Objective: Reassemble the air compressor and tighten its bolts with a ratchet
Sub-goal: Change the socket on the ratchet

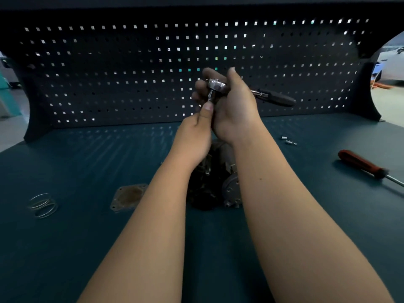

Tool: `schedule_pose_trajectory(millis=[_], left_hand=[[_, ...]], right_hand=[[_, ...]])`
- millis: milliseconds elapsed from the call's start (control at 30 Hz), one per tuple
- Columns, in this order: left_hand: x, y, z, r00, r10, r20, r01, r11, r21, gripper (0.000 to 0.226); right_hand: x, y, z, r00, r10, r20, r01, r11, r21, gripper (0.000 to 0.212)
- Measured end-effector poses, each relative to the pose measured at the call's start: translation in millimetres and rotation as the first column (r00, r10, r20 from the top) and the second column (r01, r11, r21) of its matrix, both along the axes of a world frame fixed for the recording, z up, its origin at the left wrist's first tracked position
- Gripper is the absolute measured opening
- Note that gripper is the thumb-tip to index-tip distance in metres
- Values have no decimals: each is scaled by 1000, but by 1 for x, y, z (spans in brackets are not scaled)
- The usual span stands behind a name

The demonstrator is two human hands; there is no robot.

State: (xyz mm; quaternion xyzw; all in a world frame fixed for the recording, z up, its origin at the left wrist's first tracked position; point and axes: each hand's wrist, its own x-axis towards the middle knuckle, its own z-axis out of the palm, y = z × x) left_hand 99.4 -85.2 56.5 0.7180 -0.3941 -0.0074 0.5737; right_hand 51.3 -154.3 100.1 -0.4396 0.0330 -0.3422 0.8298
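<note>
While both bare forearms stretch forward side by side from the near edge of the desk [76, 171], the hands meet raised above its middle, in front of the pegboard [131, 73] along the far edge. The right hand [236, 110] shows its back to the camera, its fingers curled round the shiny head of the one ratchet [216, 84], whose black handle sticks out towards the right. The left hand [192, 138] sits just below and beside it, its thumb and a fingertip pinching a small metal piece [210, 97] that hangs under the ratchet head; what kind of piece it is cannot be told.

One air compressor [229, 189] lies on the middle of the desk between the two forearms, dark, and partly hidden by them. One square plate [127, 196] with corner holes lies flat to its left, and one coil of wire rings [43, 205] lies nearer the left edge. About three small metal parts [288, 139] sit together towards the far right, blurred. One red-handled screwdriver [360, 164] lies by the right edge, its shaft running off that side.
</note>
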Motion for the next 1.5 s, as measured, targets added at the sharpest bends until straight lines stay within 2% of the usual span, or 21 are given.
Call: schedule_pose_trajectory(millis=[33, 100, 200, 267, 333, 433, 500, 700, 733, 800, 833, 867, 933, 1000, 1067, 1100, 1167, 1233, 1267, 1400, 1500], left_hand=[[0, 1, 0, 999, -20, -28, 20, 1000, -9, 51], [0, 2, 0, 996, -50, -75, 48, 998, -34, 52], [0, 3, 1, 997, -50, -51, 47, 997, -55, 52], [0, 3, 3, 999, -39, -31, 36, 997, -72, 47], [1, 2, 4, 999, -28, -38, 25, 996, -80, 37], [0, 2, 5, 998, -49, -30, 47, 997, -57, 29], [-1, 3, 5, 997, -77, -17, 76, 996, -38, 32], [0, 2, 6, 991, -91, -99, 91, 996, -11, 50], [1, 1, 6, 991, -83, -107, 82, 996, -16, 51], [3, 0, 6, 989, -86, -123, 84, 996, -23, 48], [3, -1, 6, 987, -94, -128, 91, 995, -28, 47], [3, -1, 6, 987, -99, -128, 96, 995, -29, 47], [3, -2, 5, 984, -108, -140, 104, 994, -38, 49], [3, 0, 5, 981, -117, -152, 107, 992, -70, 50], [5, 3, 5, 990, -93, -104, 85, 993, -83, 51], [7, 4, 6, 994, -80, -70, 74, 994, -82, 51], [9, 5, 8, 995, -90, -48, 86, 992, -89, 46], [9, 6, 10, 991, -121, -53, 115, 989, -94, 41], [9, 7, 11, 990, -128, -56, 123, 989, -85, 41], [9, 5, 11, 991, -126, -37, 125, 992, -10, 33], [8, 5, 9, 993, -121, 7, 121, 993, 12, 36]], right_hand=[[0, -1, -1, 999, -32, -12, 31, 998, -55, 48], [-2, 0, -5, 978, -200, -54, 177, 941, -289, 39], [-1, 5, -4, 840, -543, 1, 433, 668, -605, 28], [-1, 9, 0, 783, -613, 111, 500, 512, -699, 21], [0, 13, 2, 729, -671, 136, 494, 377, -783, 20], [1, 17, -1, 672, -726, 148, 500, 296, -814, 22], [0, 18, -2, 696, -702, 151, 509, 335, -793, 21], [-5, 7, -1, 849, -521, -94, 360, 698, -619, 25], [-4, 5, -1, 887, -447, -116, 324, 782, -533, 27], [-2, 3, 0, 973, -197, -121, 166, 959, -228, 35], [-1, 2, 1, 990, -93, -104, 84, 993, -85, 40], [-1, 0, 1, 996, -36, -87, 35, 999, -14, 44], [-2, -3, -1, 995, -52, -85, 47, 997, -58, 44], [-3, -3, -5, 972, -205, -114, 169, 949, -265, 36], [-4, 2, -4, 888, -446, -112, 338, 797, -501, 26], [-3, 5, -3, 841, -538, -53, 416, 707, -572, 21], [-2, 10, 0, 779, -620, 94, 505, 533, -679, 18], [0, 12, 1, 724, -672, 156, 508, 366, -779, 24], [2, 13, 2, 714, -683, 155, 500, 342, -796, 25], [4, 15, 2, 728, -676, 114, 485, 390, -783, 21], [2, 16, 2, 770, -631, 92, 494, 499, -712, 23]])
